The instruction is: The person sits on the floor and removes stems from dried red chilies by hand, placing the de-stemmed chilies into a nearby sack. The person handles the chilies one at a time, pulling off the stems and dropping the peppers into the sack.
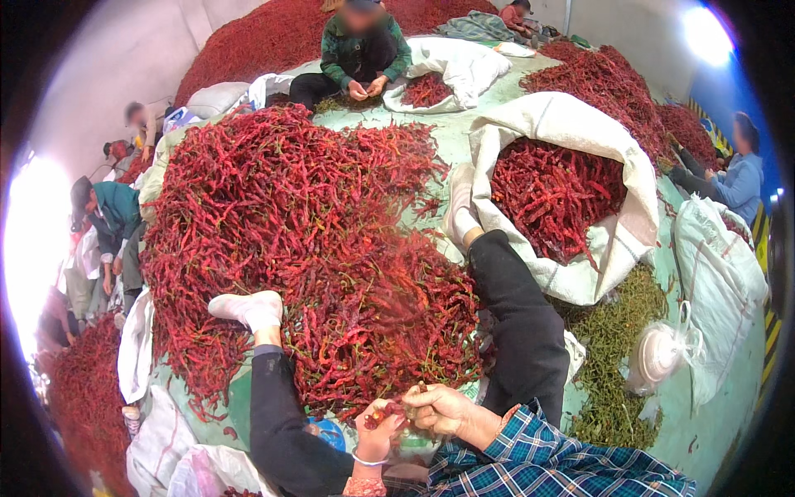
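Both hands are close together in front of my lap, between my spread legs. My left hand (374, 432), with a bangle at the wrist, is closed around a few red chili peppers (386, 415). Beside it, my right hand (441, 410) pinches at the end of these peppers. Small brownish chili stems (422, 386) poke out above its fingers. A broad heap of dried red chili peppers (261, 186), many with stems on, spreads from my lap past both feet. To the right of my right leg, an open white woven sack (559, 112) holds red peppers.
A pile of greenish stems (615, 348) lies right of my leg, with a clear plastic bag of round items (658, 357) on it. A fuller white sack (717, 292) stands at far right. Another person (366, 56) sits opposite; others work along both sides.
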### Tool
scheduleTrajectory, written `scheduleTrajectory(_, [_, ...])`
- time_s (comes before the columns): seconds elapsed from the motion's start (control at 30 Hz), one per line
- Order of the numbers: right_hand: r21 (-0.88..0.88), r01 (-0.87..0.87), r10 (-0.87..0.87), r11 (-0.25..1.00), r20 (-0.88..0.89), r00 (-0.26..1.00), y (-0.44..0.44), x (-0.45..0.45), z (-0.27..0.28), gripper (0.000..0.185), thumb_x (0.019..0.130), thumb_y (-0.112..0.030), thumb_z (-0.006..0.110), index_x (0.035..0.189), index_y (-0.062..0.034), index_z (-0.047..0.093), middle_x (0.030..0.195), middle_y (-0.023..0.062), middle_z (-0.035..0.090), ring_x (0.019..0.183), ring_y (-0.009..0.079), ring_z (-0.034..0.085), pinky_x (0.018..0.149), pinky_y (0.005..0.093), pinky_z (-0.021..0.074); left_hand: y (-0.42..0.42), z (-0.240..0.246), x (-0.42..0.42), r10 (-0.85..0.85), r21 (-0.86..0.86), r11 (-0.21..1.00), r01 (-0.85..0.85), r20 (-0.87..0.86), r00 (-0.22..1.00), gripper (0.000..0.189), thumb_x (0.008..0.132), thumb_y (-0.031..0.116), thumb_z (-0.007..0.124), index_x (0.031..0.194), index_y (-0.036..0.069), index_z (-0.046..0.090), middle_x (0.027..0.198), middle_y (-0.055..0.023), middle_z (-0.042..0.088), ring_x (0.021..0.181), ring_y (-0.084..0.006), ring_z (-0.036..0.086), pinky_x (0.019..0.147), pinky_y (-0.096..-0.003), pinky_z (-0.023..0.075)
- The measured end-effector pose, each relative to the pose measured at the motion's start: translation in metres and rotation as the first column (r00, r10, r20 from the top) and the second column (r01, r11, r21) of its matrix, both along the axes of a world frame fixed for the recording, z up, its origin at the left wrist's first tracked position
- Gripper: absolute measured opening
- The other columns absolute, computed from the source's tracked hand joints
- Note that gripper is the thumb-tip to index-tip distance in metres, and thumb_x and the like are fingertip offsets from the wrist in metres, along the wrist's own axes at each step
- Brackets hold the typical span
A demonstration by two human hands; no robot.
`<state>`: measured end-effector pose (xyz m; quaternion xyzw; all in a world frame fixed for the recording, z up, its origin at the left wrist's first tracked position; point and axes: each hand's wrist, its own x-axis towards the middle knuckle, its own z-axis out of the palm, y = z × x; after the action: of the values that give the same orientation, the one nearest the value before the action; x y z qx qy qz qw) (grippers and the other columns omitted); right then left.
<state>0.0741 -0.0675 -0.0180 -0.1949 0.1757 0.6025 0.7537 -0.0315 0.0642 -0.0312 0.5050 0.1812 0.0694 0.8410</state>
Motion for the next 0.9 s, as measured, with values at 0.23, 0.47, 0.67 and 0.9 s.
scheduleTrajectory(0.23, [-0.308,0.166,0.12,0.937,0.728,0.675,-0.022,0.035,0.021,0.01,0.08,-0.012,0.068,0.079,-0.0026,0.066,0.067,0.003,0.063,0.053,0.0106,0.053,0.049,0.0271,0.0439,-0.001,0.027,-0.012,-0.648,0.572,0.633,0.522,0.022,0.762,0.012,0.082,0.005,0.06,0.093,0.002,0.064,0.085,-0.0048,0.065,0.076,-0.0151,0.061,0.068,-0.0258,0.0502])
scheduleTrajectory(0.47, [-0.63,-0.016,0.57,0.776,0.712,-0.409,-0.045,0.027,0.011,0.02,0.071,-0.009,0.071,0.087,0.0009,0.065,0.075,0.0121,0.064,0.07,0.0223,0.062,0.064,0.0318,0.0491,0.026,-0.006,0.024,0.116,-0.69,0.719,0.084,0.238,0.964,0.04,0.096,0.039,0.048,0.115,0.004,0.052,0.084,-0.001,0.052,0.061,-0.0078,0.039,0.052,-0.0227,0.0333])
scheduleTrajectory(0.67, [-0.536,0.115,0.548,0.837,0.825,-0.137,-0.033,0.027,0.032,0.013,0.076,-0.006,0.069,0.087,0.0011,0.066,0.076,0.0086,0.063,0.071,0.0147,0.06,0.064,0.0283,0.0478,0.04,0.026,0.042,0.262,-0.748,0.662,-0.054,0.164,0.951,0.028,0.089,0.001,0.052,0.116,-0.004,0.048,0.091,-0.0068,0.048,0.073,-0.013,0.043,0.068,-0.0266,0.0391])
scheduleTrajectory(0.9, [-0.5,0.249,0.54,0.829,0.832,-0.129,0.012,0.007,0.039,0.019,0.077,-0.016,0.068,0.076,0.0015,0.061,0.068,0.0204,0.06,0.063,0.0276,0.063,0.057,0.0347,0.047,0.011,0.026,0.044,0.345,-0.536,0.797,-0.278,0.027,0.938,0.024,0.092,0.005,0.049,0.115,-0.001,0.05,0.092,-0.0058,0.054,0.078,-0.014,0.048,0.076,-0.0307,0.0435])
